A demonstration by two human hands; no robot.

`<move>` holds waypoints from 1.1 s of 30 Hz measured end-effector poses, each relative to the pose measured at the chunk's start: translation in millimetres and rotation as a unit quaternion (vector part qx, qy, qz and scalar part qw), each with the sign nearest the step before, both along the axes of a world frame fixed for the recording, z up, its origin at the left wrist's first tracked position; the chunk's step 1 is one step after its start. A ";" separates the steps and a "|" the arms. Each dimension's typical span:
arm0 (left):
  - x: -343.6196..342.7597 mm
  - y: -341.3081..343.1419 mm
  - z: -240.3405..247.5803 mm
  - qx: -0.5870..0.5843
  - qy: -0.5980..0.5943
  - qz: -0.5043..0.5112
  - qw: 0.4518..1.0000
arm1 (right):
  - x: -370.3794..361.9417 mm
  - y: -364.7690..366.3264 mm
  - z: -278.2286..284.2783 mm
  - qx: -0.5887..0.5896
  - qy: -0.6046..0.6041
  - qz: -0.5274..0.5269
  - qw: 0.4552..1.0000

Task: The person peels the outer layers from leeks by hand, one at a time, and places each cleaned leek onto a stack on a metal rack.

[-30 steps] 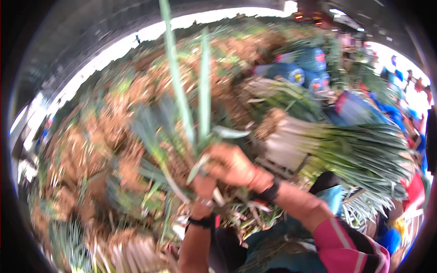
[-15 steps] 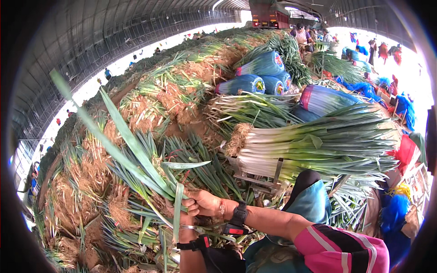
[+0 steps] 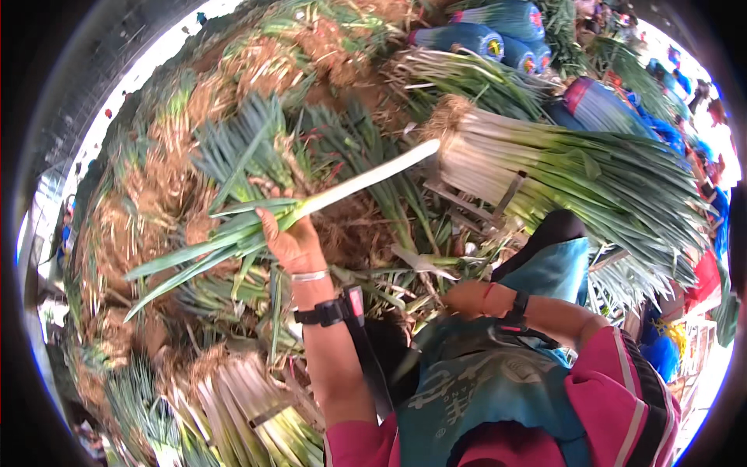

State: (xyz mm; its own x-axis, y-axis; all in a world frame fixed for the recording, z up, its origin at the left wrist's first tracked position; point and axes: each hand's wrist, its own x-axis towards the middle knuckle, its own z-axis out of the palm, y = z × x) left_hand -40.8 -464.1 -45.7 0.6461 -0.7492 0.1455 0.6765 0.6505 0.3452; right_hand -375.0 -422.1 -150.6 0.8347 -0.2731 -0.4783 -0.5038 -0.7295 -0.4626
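Note:
My left hand is closed around a long green onion where its leaves begin. The bare white stalk points up and right, its tip beside a large bundle of green onions lying in a metal rack. The green leaves hang to the left of my hand. My right hand is closed low in front of my lap, near a torn leaf strip. What its fingers hold, if anything, is hidden.
Unpeeled green onions with brown roots are heaped along the left. Blue-wrapped bundles lie at the back. At lower left is another bundle of pale stalks. A blue bag lies at right, and leaf scraps surround my legs.
My hands have parted. The left has swung the green onion up, its white stalk now to the right; the right has drawn back toward my lap. The view has tilted downward.

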 end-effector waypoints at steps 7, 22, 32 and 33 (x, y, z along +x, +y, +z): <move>-3.3 -1.2 -28.2 0.005 0.134 -0.060 0.989 | 45.7 -32.2 39.6 0.219 -0.300 -0.178 0.911; -74.9 1.2 33.1 0.042 0.085 -0.233 0.968 | 144.3 -102.5 130.8 0.441 -0.679 -0.208 0.548; -106.6 13.4 42.0 0.082 -0.112 -0.378 0.916 | 75.8 -110.4 197.0 0.160 -0.793 -0.203 0.552; -104.8 17.0 43.0 0.102 -0.127 -0.388 0.907 | 52.2 -118.2 218.2 0.112 -0.803 -0.200 0.550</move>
State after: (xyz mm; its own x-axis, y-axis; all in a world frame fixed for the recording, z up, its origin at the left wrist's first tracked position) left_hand -145.5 -447.2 -2.7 -0.1221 -0.9923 0.0225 0.7847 -0.0826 0.6143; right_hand -322.8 -540.3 67.6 0.1246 -0.6726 0.7294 0.5857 -0.5436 -0.6013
